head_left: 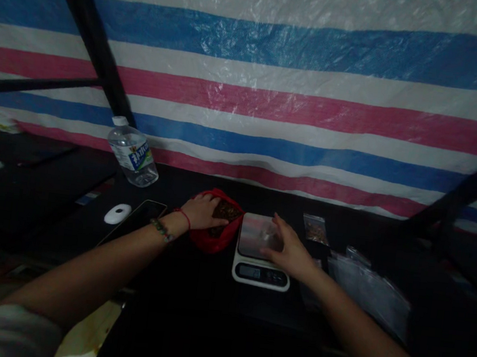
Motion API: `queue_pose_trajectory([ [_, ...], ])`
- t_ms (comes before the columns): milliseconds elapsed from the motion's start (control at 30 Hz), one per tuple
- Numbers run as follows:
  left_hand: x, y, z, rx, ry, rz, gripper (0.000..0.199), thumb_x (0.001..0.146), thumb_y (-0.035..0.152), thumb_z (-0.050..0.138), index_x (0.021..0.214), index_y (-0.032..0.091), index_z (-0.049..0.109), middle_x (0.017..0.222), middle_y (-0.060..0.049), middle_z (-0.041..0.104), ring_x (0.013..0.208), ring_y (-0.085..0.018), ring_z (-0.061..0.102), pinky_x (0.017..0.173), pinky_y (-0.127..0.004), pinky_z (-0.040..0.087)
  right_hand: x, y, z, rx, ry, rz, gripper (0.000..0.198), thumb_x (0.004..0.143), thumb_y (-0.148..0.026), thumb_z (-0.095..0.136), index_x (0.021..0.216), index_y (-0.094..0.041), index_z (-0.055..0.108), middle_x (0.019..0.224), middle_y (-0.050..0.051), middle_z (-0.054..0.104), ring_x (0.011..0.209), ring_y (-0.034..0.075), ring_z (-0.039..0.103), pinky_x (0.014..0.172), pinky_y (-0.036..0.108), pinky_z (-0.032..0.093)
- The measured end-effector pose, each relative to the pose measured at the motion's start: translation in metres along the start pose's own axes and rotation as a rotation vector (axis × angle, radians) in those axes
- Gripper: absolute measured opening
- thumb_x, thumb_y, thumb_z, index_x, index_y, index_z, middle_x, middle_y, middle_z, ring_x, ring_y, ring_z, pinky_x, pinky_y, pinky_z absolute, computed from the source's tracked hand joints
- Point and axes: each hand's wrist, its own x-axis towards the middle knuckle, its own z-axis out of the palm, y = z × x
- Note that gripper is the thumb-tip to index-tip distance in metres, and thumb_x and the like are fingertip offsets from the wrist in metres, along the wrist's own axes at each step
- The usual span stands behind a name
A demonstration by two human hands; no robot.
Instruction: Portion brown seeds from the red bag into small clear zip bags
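Note:
A red bag (212, 245) stands open on the black table, full of loose brown bits (226, 210). My left hand (202, 213) lies over its left rim, fingers stretched out and thumb apart on the contents. To the right of the bag is a white kitchen scale (237, 268) with a small lit display; its reading is too dim to make out. My right hand (292, 252) curves over the scale's plate (250, 243), thumb and fingers on either side of a small clear object (269, 232). That object is blurred, and its kind cannot be told.
A small zip bag (315, 229) of brown bits lies right of the scale, near a pile of clear zip bags (370, 293). On the left are a phone (142, 217), a white ring-shaped object (117, 214) and a plastic bottle (134, 157). A striped tarp (273, 107) hangs behind.

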Motion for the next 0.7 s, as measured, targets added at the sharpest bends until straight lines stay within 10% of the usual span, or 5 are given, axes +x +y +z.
queue_pose_trajectory([
  [200, 0.035, 0.001, 0.017, 0.053, 0.096, 0.058, 0.06, 0.083, 0.064, 0.043, 0.11, 0.015, 0.062, 0.111, -0.016, 0.061, 0.107, -0.03, 0.055, 0.095, -0.04, 0.039, 0.032, -0.013, 0.002, 0.031, 0.081, -0.04, 0.035, 0.075, -0.021, 0.066, 0.11, -0.019, 0.066, 0.115, 0.01, 0.067, 0.119, 0.028, 0.055, 0.104, 0.051, 0.039],
  [700, 0.038, -0.001, 0.013, -0.022, 0.132, 0.15, 0.056, 0.079, 0.063, 0.051, 0.111, 0.018, 0.063, 0.106, -0.013, 0.063, 0.097, -0.027, 0.058, 0.087, -0.037, 0.042, 0.126, -0.055, 0.01, 0.195, -0.133, -0.1, 0.038, 0.065, -0.016, 0.074, 0.102, -0.015, 0.066, 0.096, 0.006, 0.07, 0.085, 0.017, 0.065, 0.076, 0.031, 0.05],
])
